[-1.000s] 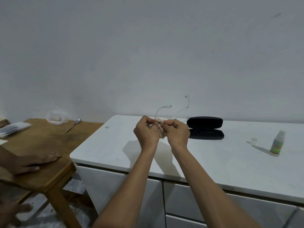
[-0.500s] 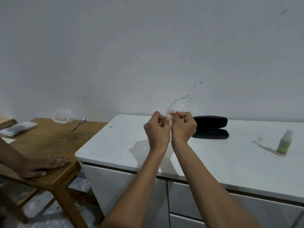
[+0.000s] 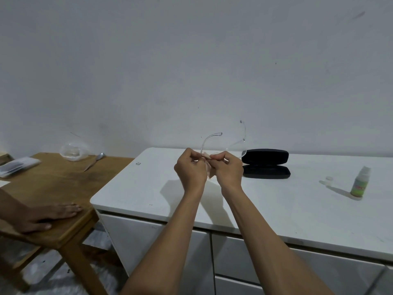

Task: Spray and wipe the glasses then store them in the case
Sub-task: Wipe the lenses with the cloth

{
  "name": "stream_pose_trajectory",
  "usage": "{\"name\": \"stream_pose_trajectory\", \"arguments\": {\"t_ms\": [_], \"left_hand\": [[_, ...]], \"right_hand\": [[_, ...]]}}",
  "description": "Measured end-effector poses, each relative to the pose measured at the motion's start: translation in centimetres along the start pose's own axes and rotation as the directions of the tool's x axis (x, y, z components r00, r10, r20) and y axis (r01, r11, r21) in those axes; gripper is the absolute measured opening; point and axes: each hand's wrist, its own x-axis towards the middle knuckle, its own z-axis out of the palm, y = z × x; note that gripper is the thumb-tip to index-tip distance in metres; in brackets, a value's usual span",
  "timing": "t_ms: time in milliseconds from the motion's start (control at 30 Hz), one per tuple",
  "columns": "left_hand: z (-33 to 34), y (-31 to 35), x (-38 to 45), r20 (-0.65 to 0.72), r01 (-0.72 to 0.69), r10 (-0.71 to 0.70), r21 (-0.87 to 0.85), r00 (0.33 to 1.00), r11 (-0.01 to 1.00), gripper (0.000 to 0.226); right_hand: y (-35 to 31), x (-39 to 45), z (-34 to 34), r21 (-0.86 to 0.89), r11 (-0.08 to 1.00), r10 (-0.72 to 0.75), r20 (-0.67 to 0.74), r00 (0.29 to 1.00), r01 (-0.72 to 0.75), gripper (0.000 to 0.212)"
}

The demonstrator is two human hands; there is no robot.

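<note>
Left hand and right hand together, pinching clear glasses and cloth above worktop. Risk: thin temple flexing, snapping under rubbing pressure.

No lettering, number or brand can be read anywhere in the head view. The one printed surface is the label on the small spray bottle standing on the white counter: it shows a green field with a reddish patch across the middle, but any wording on it is too small and blurred to make out. The black case carries no visible mark.
</note>
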Motion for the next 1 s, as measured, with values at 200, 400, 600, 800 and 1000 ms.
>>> {"name": "stream_pose_trajectory", "arguments": {"t_ms": [200, 400, 600, 800, 1000], "left_hand": [[-0.7, -1.5, 1.4, -0.006, 0.028, -0.028, 0.008, 1.0, 1.0, 0.027], [-1.0, -1.7, 1.4, -0.029, -0.113, 0.115, 0.071, 0.993, 0.991, 0.024], [-2.8, -2.2, 2.9, -0.077, -0.185, 0.191, 0.077, 0.979, 0.98, 0.018], [-6.0, -5.9, 5.1, -0.062, -0.184, 0.198, 0.173, 0.978, 0.968, 0.025], [-8.5, -8.6, 6.5, -0.05, -0.208, 0.226, 0.241, 0.973, 0.948, 0.027]], "right_hand": [[0.5, -0.7, 0.0, -0.027, 1.0, 0.013, -0.076, 0.997, -0.015, 0.022], [0.6, -1.0, 0.4, -0.094, 0.995, -0.048, -0.12, 0.992, 0.037, 0.021], [0.1, -0.3, -1.5, -0.111, 0.991, -0.093, -0.148, 0.985, 0.076, 0.011], [-0.2, 0.9, -4.0, -0.058, 0.994, -0.102, -0.245, 0.964, 0.091, 0.018], [-0.5, 2.5, -5.3, -0.063, 0.995, -0.088, -0.24, 0.967, 0.075, 0.017]]}}
